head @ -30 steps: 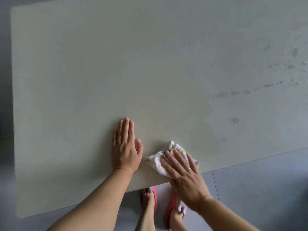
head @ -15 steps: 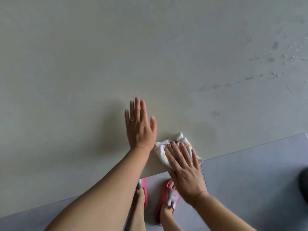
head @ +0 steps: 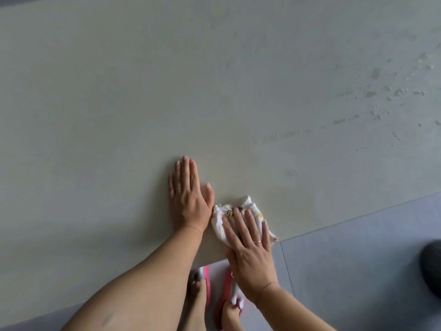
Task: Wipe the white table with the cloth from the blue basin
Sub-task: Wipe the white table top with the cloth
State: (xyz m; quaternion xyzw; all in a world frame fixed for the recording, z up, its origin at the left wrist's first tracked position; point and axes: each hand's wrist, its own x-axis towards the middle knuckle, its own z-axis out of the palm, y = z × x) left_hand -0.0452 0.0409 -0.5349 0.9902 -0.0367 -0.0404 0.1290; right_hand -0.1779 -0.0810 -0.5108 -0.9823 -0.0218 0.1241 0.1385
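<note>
Both hands are down flat near the front edge of the counter. My right hand (head: 248, 249) lies palm-down with fingers spread on the crumpled white cloth with small yellow-orange prints (head: 241, 211), pressing it onto the surface rather than pinching it; that spread, I judge, is to keep as much fabric as possible against the top while I wipe. My left hand (head: 188, 201) rests open and empty on the bare surface just beside the cloth, its thumb touching or nearly touching the cloth's left fold. I take it as a brace, carrying my weight as I lean over.

The cloth sits right at the near edge of the broad white matte counter (head: 119, 103), one corner reaching the rim. Around it the surface shows a faintly darker, damp-looking patch, which suggests this part is wiped. Farther out to the right lies a scatter of droplets and smears (head: 372, 94), too many and too small to count, so that stretch looks undone.

Counting: two hands, one cloth, one counter, one thin ring on each hand. Below the edge are my two feet in pink slippers (head: 207, 283) on the grey tiled floor (head: 358, 259). A dark rounded object (head: 432, 266) is cut off at the right border; I cannot tell what it is. The blue basin is not visible.
</note>
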